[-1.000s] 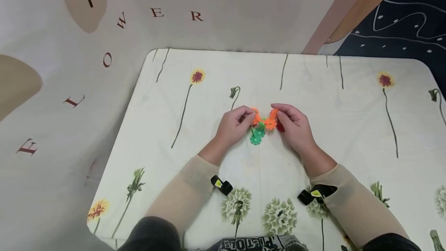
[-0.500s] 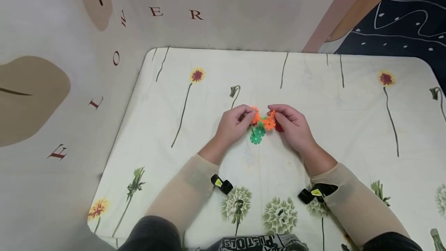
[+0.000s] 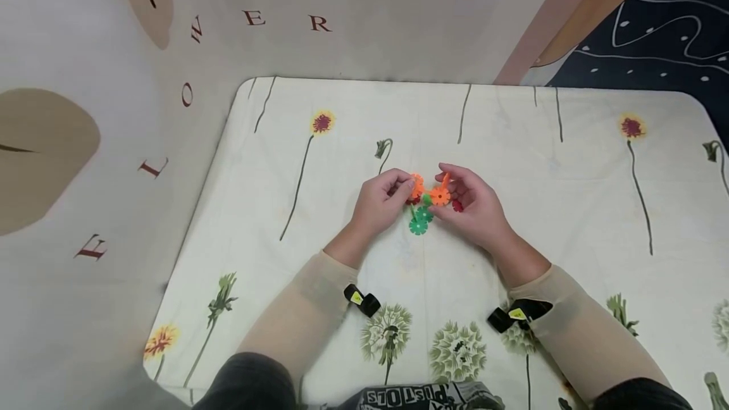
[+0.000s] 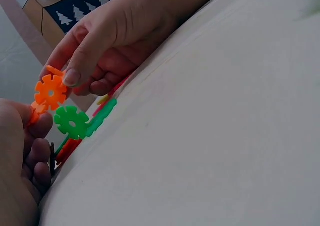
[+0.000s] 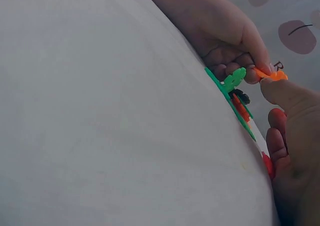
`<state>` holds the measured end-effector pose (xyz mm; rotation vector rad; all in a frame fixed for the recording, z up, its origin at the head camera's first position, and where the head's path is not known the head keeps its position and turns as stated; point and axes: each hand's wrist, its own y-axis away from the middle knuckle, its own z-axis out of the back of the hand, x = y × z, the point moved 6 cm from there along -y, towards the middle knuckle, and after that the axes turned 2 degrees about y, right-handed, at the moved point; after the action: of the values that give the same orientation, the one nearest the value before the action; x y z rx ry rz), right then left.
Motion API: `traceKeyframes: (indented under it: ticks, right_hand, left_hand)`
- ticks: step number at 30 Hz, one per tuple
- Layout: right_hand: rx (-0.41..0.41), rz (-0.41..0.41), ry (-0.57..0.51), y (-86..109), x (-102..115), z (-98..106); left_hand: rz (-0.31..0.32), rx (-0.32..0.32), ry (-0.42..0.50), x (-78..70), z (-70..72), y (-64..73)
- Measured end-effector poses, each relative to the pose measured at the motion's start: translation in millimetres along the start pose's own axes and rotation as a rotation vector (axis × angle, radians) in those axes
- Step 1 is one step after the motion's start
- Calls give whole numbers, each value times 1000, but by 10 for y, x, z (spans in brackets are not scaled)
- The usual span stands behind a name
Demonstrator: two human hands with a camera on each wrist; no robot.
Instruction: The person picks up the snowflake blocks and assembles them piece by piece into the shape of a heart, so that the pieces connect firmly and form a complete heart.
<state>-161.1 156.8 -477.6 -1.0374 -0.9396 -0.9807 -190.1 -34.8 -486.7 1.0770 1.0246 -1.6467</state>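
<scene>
Got the orange discs (image 3: 440, 196) up between my hands, held just above the desk (image 3: 512, 144). My left hand (image 3: 383, 201) is pinching the left end of them. My right hand (image 3: 475, 211) has thumb and index spread around their right end, can't tell if it's actually gripping. The green discs (image 3: 418, 226) are just on my side of the orange discs, a red disc (image 3: 457, 206) just to their right.
</scene>
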Motion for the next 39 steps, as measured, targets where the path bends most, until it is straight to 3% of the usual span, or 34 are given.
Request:
traceKeyframes:
  ticks: [13, 22, 26, 32, 39]
  right_hand:
    - [-23, 25, 88, 0, -8, 5]
    - [-128, 152, 221, 16, 32, 62]
    - [-127, 173, 217, 7, 9, 62]
    - [-95, 131, 167, -3, -16, 46]
    - [-71, 147, 157, -3, 25, 49]
  left_hand:
    - [23, 9, -2, -3, -4, 3]
    - [32, 39, 11, 18, -20, 5]
    - [31, 49, 13, 12, -23, 7]
    - [21, 49, 0, -3, -23, 6]
    - [-47, 78, -28, -31, -28, 10]
